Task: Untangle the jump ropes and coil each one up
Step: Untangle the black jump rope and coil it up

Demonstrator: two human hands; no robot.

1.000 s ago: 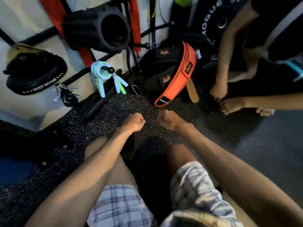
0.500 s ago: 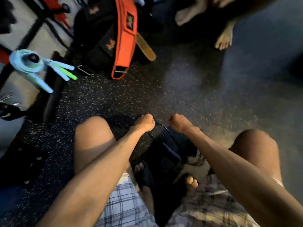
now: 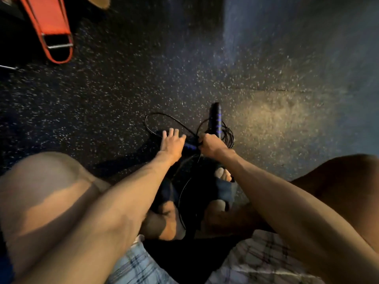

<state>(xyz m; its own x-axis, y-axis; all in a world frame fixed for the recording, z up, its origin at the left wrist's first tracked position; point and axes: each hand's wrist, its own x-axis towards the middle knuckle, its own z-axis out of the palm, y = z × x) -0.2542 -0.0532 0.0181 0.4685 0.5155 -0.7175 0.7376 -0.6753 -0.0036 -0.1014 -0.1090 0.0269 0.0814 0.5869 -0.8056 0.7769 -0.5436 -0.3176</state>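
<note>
- Head cam looking straight down: the jump ropes (image 3: 228,136) sit in a tangle just below the middle of the frame, on the floor (image 3: 123,83) right in front of the person's feet.
- It's thin, glossy black cord, with one wide loop flopped out to the left and a tighter bundle of coils on the right.
- A stubby black handle (image 3: 215,117) with blue bands pokes up out of that bundle.
- Right hand (image 3: 211,145) is fisted tight around the cords where they bunch, just below the handle.
- Left hand (image 3: 172,143) has its fingers spread and mostly straight, gripping nothing. It's over the cord beside the other hand, and I can't tell if it's actually touching.
- Floor is dark rubber, grainy, with pale speckles all over.
- Upper left: a flat orange strap (image 3: 47,19) ending in a metal buckle (image 3: 58,46).
- Bottom edge: plaid shorts (image 3: 133,267), plus a dark sandal (image 3: 225,190) with toes peeking out.
</note>
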